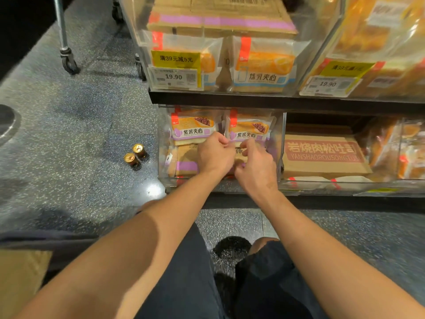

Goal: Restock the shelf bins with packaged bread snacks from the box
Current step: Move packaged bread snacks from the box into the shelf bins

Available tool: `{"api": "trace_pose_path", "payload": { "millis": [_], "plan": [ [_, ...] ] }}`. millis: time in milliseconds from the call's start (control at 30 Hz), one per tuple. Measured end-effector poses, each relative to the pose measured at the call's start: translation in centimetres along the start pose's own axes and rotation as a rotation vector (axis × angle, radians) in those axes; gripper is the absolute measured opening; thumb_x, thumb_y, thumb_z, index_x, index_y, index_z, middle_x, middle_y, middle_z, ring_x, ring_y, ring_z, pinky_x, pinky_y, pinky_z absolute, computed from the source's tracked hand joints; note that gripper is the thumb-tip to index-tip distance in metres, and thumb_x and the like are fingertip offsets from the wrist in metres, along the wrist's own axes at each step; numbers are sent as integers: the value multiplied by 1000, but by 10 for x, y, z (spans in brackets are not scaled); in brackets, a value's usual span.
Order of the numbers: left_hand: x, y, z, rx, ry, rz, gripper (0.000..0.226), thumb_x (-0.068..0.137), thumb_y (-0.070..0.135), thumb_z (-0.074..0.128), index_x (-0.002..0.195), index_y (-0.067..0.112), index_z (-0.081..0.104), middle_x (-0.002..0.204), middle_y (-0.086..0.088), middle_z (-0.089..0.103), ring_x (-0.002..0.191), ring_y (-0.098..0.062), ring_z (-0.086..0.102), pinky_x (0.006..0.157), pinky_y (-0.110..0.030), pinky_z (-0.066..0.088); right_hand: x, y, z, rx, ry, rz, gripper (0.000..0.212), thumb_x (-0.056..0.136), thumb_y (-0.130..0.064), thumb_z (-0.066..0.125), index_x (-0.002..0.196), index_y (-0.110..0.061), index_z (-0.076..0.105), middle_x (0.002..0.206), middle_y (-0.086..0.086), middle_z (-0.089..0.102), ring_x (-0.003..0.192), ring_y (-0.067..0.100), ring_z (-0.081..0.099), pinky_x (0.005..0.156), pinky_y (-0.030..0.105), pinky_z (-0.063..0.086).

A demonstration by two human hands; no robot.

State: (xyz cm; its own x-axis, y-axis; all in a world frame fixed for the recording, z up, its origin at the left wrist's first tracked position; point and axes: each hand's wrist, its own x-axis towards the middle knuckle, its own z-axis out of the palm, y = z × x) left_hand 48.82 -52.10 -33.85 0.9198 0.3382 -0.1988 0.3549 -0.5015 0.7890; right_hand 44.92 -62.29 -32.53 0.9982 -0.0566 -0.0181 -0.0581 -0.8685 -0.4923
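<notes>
Down at the lowest shelf, both bare hands reach into the clear plastic bin [279, 143] at its left end. The left hand [215, 154] has its fingers curled inward at the lower edge of the upright purple-and-orange bread packets, and the right hand [255, 168] is curled likewise just beside it. Each seems to be pinching wrapper film, though what exactly lies between the fingertips is hidden by the knuckles. The grip looks meant to pull or straighten a packet so that it stands face-out.

Two purple-rice sandwich bread packets, the left packet [194, 131] and the right packet [249, 131], stand side by side at the back of the bin with labels forward, so a shopper can read them. Beneath the hands lies a brown cardboard carton with a purple band [186, 165], seemingly the supply box, resting inside the bin, where its contents are within easy reach.

The neighbouring bin holds a brown carton with red lettering [322, 155], lying flat. On the shelf above, orange condensed-milk bread packets [264, 67] stand behind a white price tag [176, 77] and a yellow promotion label [176, 59].

Out on the speckled grey floor [80, 134], two small gold-topped cans [134, 155] sit well clear of the bin.
</notes>
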Motion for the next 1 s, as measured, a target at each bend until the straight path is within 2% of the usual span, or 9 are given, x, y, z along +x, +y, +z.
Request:
{"api": "trace_pose_path", "payload": {
  "millis": [133,267,333,433,533,667,767,900,1000],
  "plan": [
    [-50,21,-51,45,-88,-64,19,86,26,68,104,29,63,102,10,69,93,-15,64,85,-31,52,-31,-29,-55,-29,-108,14,44,84,-17,68,125,-16,54,114,10,67,105,34,62,81,36,48],
    [-125,42,-117,107,-141,-146,34,85,28,64,119,33,60,119,7,67,103,-20,64,91,-37,54,-77,-74,-130,-72,-312,7,51,89,-21,63,137,-18,48,116,16,67,106,39,62,82,39,49],
    [-172,51,-158,93,-116,-210,38,86,28,64,123,32,61,124,5,67,109,-22,63,95,-36,52,-109,-101,-164,-89,-433,-33,53,89,-21,62,140,-18,46,119,17,66,110,40,61,85,39,49],
    [-244,58,-224,12,-67,-342,41,91,24,65,131,27,58,130,5,64,111,-20,63,95,-26,47,-161,-152,-205,-116,-589,-102,55,87,-22,62,140,-19,48,115,17,67,108,38,63,78,35,49],
    [-308,46,-293,-14,16,-442,41,91,28,67,131,27,58,129,5,64,106,-20,65,94,-29,51,-213,-207,-228,-137,-697,-213,60,88,-23,64,145,-20,44,118,17,65,108,37,62,81,36,50],
    [-380,11,-380,-93,149,-580,42,91,22,69,131,19,57,120,5,59,104,-17,59,84,-22,44,-281,-281,-224,-201,-797,-396,57,90,-27,65,143,-21,45,103,17,68,96,35,67,79,39,57],
    [-429,-23,-448,-163,287,-624,44,85,21,72,125,8,59,115,-9,62,101,-26,61,88,-29,47,-337,-338,-201,-234,-858,-558,52,91,-26,63,140,-16,47,102,17,69,100,34,65,76,35,50],
    [-504,-79,-529,-40,420,-716,37,88,34,68,124,25,63,114,4,69,103,-17,64,84,-25,47,-418,-409,-163,-203,-966,-686,50,87,-24,66,134,-13,53,104,18,69,102,36,65,79,36,50],
    [-552,-126,-582,-51,484,-789,33,90,35,63,121,24,61,114,-1,68,103,-24,63,83,-31,50,-485,-460,-132,-156,-1043,-690,46,90,-23,64,135,-17,55,118,12,66,110,31,63,81,26,47]
  ]
}}
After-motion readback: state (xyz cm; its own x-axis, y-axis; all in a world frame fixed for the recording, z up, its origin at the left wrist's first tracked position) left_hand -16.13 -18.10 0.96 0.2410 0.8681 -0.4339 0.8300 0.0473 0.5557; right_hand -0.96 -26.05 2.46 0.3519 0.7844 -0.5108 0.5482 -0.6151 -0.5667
